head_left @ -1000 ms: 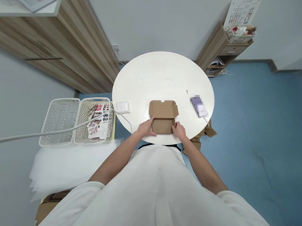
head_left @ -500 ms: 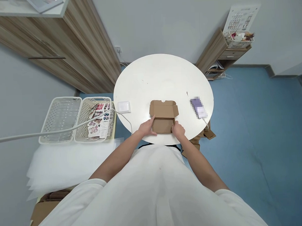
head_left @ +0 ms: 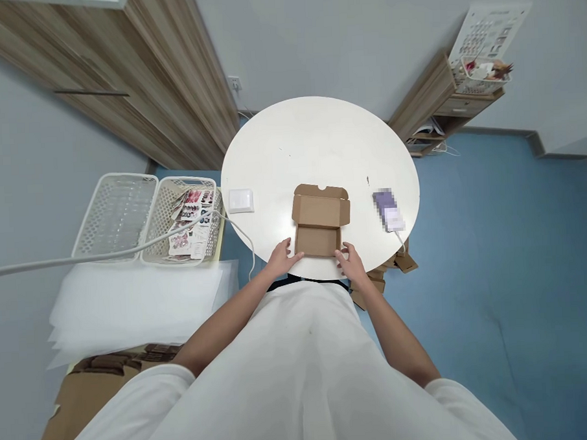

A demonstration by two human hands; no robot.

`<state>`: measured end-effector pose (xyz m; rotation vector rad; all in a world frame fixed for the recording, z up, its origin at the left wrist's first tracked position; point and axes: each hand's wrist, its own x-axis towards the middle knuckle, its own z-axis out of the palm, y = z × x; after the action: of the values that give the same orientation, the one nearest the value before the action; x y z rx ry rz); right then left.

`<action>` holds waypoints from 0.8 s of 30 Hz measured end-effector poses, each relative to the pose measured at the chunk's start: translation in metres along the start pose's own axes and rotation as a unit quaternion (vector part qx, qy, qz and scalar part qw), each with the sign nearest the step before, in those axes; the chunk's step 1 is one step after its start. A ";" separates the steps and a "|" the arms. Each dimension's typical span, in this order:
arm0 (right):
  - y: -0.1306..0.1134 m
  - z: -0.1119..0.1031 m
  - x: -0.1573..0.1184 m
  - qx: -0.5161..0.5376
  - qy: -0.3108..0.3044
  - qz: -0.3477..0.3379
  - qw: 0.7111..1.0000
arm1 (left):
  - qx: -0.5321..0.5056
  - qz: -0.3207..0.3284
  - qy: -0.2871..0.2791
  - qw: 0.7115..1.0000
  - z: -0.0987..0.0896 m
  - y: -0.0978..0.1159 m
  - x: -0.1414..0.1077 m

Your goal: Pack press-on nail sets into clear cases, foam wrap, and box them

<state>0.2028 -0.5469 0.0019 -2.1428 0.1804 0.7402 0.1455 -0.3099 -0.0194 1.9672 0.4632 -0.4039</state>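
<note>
A small brown cardboard box (head_left: 318,240) lies near the front edge of the round white table (head_left: 319,134). Its lid stands folded back away from me, with the side flaps spread and a notch in the far flap; inside I see only bare cardboard. My left hand (head_left: 281,258) is at the box's near left corner, fingers apart, the thumb close to or touching the wall. At the near right corner my right hand (head_left: 351,263) has its fingers spread too, the tips close to or touching the box. Neither hand grips it.
A white packet (head_left: 241,201) lies at the table's left, a blurred purple object (head_left: 388,208) with a cable at its right. White baskets (head_left: 181,257), one holding printed cards, stand left above translucent sheets (head_left: 141,304). A white cable (head_left: 105,254) crosses them. Flattened cardboard (head_left: 87,404) lies below.
Both hands have loosened from the box's sides and opened, the left drawing slightly away. The box's lid has tilted a little in view, and the camera view has shifted slightly.
</note>
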 end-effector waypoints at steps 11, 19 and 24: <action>0.006 -0.009 0.028 0.203 0.002 -0.055 0.978 | -0.132 -0.004 0.075 0.988 0.030 0.036 0.019; -0.004 -0.027 0.052 0.216 -0.036 -0.086 0.972 | -0.167 -0.019 0.103 0.980 0.040 0.047 0.040; 0.000 -0.027 0.056 0.222 -0.045 -0.092 0.970 | -0.188 -0.023 0.103 0.977 0.041 0.047 0.043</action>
<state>0.2610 -0.5604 -0.0167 -1.6718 0.0866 0.6199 0.2026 -0.3595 -0.0201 1.6368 0.6677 -0.1275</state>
